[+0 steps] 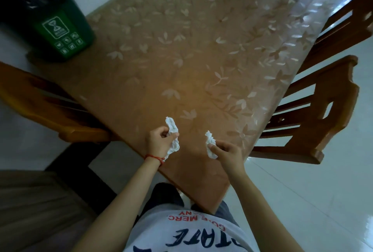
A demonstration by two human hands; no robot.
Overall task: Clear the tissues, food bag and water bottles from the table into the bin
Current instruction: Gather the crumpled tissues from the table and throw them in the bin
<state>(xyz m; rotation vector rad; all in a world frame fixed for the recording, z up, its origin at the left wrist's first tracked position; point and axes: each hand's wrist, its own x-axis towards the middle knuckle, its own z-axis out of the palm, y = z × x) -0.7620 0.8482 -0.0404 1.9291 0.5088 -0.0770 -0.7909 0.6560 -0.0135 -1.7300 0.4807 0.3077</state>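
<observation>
Left hand (159, 140) is closed around a long crumpled white tissue (173, 136); right hand (227, 153) pinches a smaller wad (210, 144) above the glossy leaf-patterned worktop (201, 49). Green bin (54, 29), black-lined, sits on the floor beside the worktop.

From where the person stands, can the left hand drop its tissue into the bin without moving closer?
Probably not. The left hand grips its tissue at the near end of the table, while the bin stands on the floor off the far left corner, beyond a chair. Walking closer looks necessary.
</observation>
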